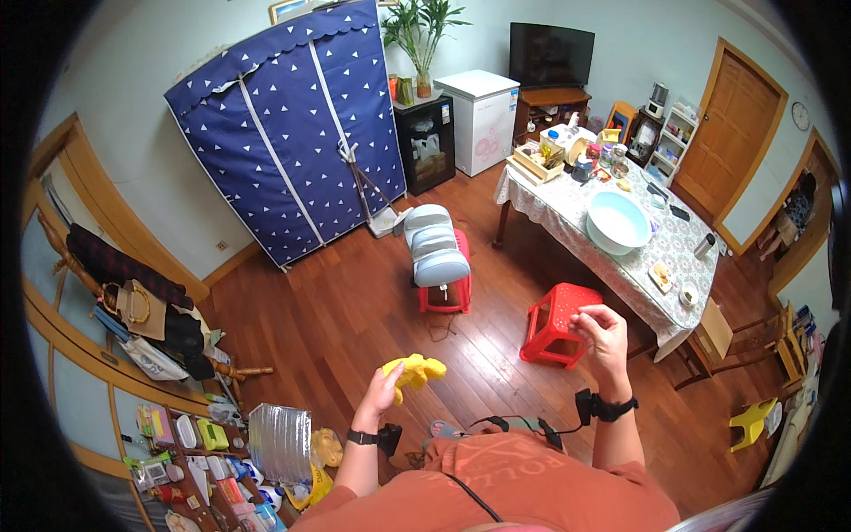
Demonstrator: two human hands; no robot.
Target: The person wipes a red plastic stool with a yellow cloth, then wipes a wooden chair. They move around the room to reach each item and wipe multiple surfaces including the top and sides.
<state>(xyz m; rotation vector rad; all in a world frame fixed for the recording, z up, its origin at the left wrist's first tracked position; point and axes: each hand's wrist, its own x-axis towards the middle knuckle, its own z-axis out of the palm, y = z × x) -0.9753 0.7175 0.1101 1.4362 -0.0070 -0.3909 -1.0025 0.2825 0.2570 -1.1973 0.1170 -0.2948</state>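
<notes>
My left hand grips a yellow, fuzzy piece of fabric by its left edge, thumb on top. The piece has an uneven, lobed outline, and its exact kind is unclear. Raised to the right and apart from it, my right hand has thumb and fingertips pinched together. Whatever may be between those fingers is too small to make out. In the picture, a red plastic stool appears just behind the right hand. Both wrists wear black bands, and a dark cable runs across my front.
Ahead, a pale blue cushioned device rests on another red stool. At right stands a cloth-covered table bearing a light blue basin, jars and food. A cluttered shelf is at lower left; a blue fabric wardrobe stands behind.
</notes>
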